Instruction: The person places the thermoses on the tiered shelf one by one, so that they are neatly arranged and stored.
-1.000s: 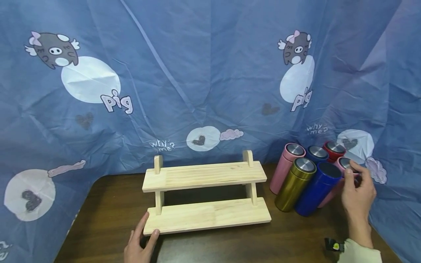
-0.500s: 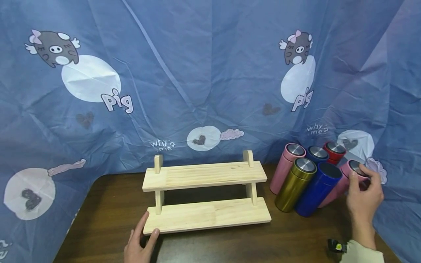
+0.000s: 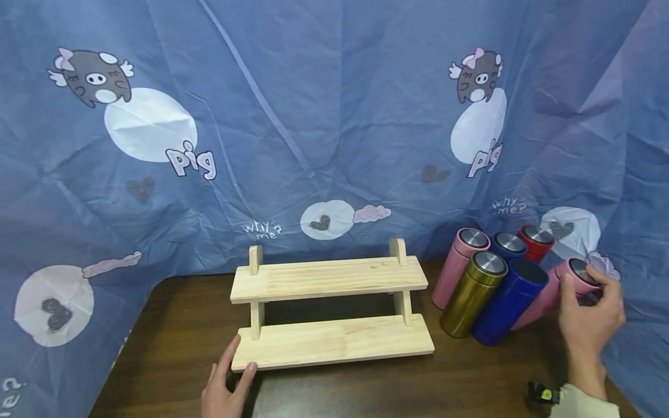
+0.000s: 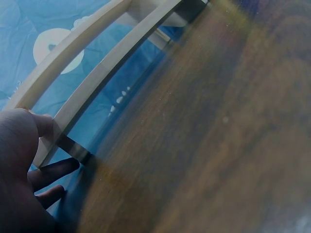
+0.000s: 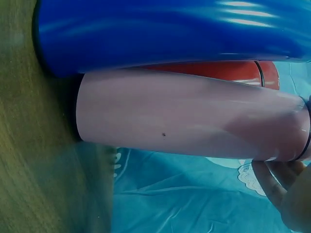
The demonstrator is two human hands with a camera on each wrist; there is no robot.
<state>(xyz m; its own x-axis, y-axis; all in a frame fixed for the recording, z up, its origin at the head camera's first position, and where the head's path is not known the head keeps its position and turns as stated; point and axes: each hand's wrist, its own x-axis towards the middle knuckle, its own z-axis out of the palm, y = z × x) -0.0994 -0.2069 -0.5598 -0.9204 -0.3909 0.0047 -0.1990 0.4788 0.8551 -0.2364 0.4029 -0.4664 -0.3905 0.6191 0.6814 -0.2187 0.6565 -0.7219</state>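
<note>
The left hand (image 3: 225, 388) pinches the pale wooden two-tier rack (image 3: 334, 341), perhaps for steadiness; the right hand (image 3: 592, 321) grips high on the pink cylindrical metal-lidded flask (image 3: 549, 293), probably against toppling.

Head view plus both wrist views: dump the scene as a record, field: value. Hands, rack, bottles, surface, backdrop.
left hand: grips the two-tier wooden rack at its lower tier's left end
right hand: holds the nearest pink bottle near the top
pink bottle tilt: leaning away from the bright blue bottle
other bottles: gold bottle, second pink bottle, darker blue bottle, red bottle
surface: brown table
backdrop: blue pig-print cloth
</note>
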